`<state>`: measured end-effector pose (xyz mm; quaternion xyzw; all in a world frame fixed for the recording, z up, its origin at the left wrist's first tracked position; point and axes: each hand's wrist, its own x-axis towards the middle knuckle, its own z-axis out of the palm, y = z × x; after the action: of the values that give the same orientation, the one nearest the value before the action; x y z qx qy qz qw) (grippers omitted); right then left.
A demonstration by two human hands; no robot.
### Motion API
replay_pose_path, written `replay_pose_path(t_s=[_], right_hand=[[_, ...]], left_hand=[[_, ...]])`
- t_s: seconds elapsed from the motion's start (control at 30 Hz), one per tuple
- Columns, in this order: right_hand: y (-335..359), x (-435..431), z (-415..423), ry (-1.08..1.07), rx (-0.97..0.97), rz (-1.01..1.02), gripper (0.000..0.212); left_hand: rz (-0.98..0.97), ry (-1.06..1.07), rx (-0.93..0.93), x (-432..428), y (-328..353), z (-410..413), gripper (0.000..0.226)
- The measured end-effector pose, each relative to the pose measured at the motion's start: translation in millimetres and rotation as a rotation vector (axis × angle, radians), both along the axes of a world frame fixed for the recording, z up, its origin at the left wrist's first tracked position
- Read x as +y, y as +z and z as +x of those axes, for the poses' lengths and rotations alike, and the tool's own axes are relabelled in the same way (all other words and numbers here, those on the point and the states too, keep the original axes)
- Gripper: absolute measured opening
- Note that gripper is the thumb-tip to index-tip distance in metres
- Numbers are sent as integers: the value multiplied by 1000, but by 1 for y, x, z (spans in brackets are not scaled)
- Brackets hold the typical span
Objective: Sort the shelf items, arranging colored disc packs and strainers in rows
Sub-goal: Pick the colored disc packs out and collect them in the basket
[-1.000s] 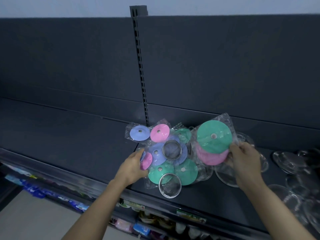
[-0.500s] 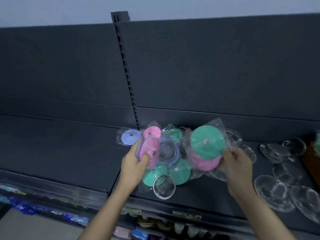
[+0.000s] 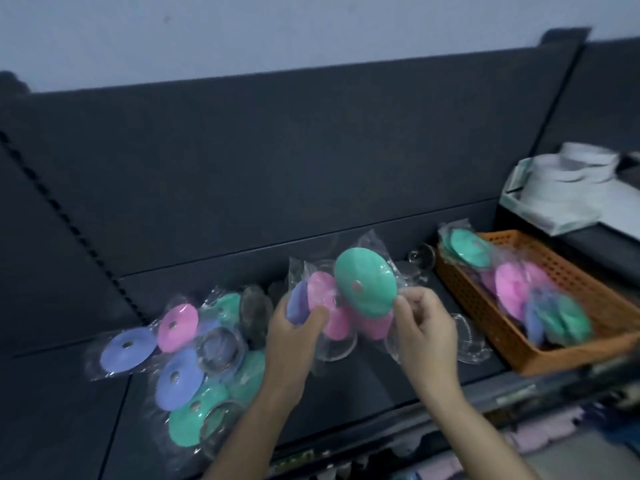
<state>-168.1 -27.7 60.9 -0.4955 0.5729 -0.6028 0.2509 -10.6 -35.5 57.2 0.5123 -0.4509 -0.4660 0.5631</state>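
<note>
A dark shelf (image 3: 363,386) with a dark back wall (image 3: 277,150) fills the view. On its left part lies a messy pile of disc packs (image 3: 180,375), blue, pink and green, with round strainers (image 3: 219,348) mixed in. They lie over each other, not in rows.

In the middle, both hands are up above the shelf. The left hand (image 3: 294,337) has its fingers curled around a blue and pink pack (image 3: 322,299). The right hand (image 3: 426,337) pinches the bag edge of a green pack (image 3: 365,287) with a pink disc under it. The two packs touch.

Just right of that hand lie clear round pieces (image 3: 471,341); I cannot tell what they are. At the right end stands an orange basket (image 3: 485,313) with more packs inside.

I think the step is lifting packs out of the pile to sort them. The next move needs a bare spot where each pack can lie flat, side by side.

There is bare shelf left of the pile and along the front edge below the hands. That edge is near, so a slippery bag could slide off. The basket blocks the right side.
</note>
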Motion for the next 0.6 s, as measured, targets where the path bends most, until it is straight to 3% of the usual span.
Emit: replay_pose_path(t_s=[0.27, 0.4, 0.6], right_hand=[[19, -4, -85, -211, 109, -159, 30], [23, -11, -126, -277, 63, -162, 25], [31, -18, -181, -356, 60, -192, 35]], left_hand=[[-48, -225, 105, -35, 29, -110, 33], [-70, -293, 84, -51, 38, -161, 35], [-47, -400, 110, -65, 43, -236, 17]])
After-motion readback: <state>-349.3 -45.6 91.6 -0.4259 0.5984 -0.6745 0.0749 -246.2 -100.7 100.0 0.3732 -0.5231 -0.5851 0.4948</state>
